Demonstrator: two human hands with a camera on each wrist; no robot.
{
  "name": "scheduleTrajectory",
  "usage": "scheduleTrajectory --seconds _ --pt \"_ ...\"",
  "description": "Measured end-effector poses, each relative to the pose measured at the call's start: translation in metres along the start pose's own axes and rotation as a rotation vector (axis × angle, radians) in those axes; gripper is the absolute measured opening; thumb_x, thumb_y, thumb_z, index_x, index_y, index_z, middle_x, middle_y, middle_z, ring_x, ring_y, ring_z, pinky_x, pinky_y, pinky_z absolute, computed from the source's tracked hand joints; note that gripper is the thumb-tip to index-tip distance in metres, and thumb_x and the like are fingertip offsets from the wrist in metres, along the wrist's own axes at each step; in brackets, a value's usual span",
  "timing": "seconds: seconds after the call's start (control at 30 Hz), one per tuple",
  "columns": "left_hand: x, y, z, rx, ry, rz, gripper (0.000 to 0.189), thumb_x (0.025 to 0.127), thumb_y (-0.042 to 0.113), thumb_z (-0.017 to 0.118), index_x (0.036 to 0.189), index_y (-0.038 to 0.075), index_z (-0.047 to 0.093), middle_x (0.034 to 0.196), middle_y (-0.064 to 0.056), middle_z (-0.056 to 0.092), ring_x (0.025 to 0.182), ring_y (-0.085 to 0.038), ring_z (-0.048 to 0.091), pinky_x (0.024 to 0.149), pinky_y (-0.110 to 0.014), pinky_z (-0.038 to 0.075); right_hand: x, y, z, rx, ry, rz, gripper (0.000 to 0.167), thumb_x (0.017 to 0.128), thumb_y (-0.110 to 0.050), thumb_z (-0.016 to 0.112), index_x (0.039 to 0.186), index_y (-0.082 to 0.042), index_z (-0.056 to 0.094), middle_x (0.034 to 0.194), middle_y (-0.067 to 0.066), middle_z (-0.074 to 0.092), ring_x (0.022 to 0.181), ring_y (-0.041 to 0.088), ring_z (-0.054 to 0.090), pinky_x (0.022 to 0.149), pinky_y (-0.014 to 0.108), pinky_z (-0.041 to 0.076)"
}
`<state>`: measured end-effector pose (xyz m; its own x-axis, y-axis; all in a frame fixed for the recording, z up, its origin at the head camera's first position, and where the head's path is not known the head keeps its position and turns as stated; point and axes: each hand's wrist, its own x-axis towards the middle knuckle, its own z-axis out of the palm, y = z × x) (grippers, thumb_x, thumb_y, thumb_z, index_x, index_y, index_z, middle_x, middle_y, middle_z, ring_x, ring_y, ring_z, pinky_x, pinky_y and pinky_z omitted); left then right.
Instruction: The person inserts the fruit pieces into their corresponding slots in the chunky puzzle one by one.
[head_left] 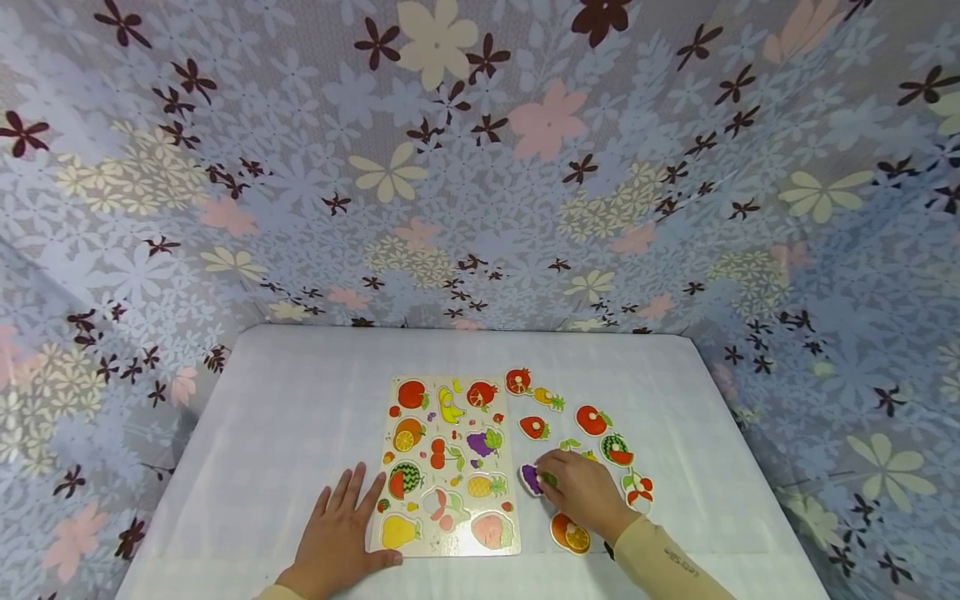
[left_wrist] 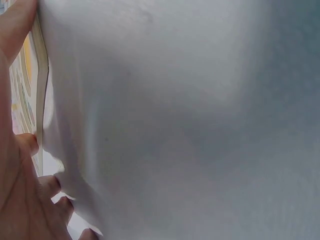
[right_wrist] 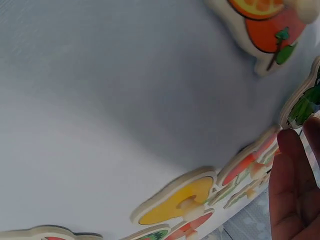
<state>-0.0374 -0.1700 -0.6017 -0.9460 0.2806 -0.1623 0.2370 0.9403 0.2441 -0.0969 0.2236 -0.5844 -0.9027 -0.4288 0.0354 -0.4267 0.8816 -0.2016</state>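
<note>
A wooden fruit puzzle board (head_left: 463,467) lies on the white-covered table. At its lower left corner my left hand (head_left: 333,533) rests with fingers spread, the thumb along the near edge; in the left wrist view its fingers (left_wrist: 49,186) lie beside the board's side. Just right of the board, my right hand (head_left: 581,492) pinches a grape puzzle piece (head_left: 531,480), part of it hidden under the fingers. Its green leaf end shows at the fingertips in the right wrist view. An orange piece (head_left: 570,533) lies just below that hand.
More knobbed pieces lie right of the board: pomegranate (head_left: 517,381), pineapple (head_left: 547,398), strawberry (head_left: 534,428), apple (head_left: 592,421), watermelon (head_left: 617,451) and cherries (head_left: 639,490). A pear piece (right_wrist: 177,200) is partly behind the right hand in the head view. Flowered cloth (head_left: 465,208) surrounds the table.
</note>
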Motion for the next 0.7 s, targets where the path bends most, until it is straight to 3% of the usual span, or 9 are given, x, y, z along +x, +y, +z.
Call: scheduleTrajectory --seconds 0.43,0.7 --pt "-0.002 0.000 -0.002 0.006 0.015 0.011 0.118 0.066 0.085 0.064 0.156 0.015 0.036 0.162 -0.019 0.023 0.145 -0.041 0.024 0.113 -0.064 0.020 0.005 -0.006 -0.008 -0.008 -0.004 0.052 0.023 0.082 -0.035 0.083 0.100 -0.024 0.075 0.111 -0.009 0.069 0.101 0.012 0.066 0.086 0.034 0.056" --pt "-0.001 -0.001 -0.002 -0.011 0.019 0.008 0.118 0.066 0.085 0.065 0.156 0.015 0.036 0.161 -0.019 0.023 0.145 -0.041 0.023 0.113 -0.064 0.019 0.015 -0.002 -0.008 -0.026 0.014 -0.008 0.023 0.082 -0.034 0.083 0.101 -0.024 0.075 0.110 -0.009 0.070 0.099 0.012 0.066 0.085 0.033 0.056"
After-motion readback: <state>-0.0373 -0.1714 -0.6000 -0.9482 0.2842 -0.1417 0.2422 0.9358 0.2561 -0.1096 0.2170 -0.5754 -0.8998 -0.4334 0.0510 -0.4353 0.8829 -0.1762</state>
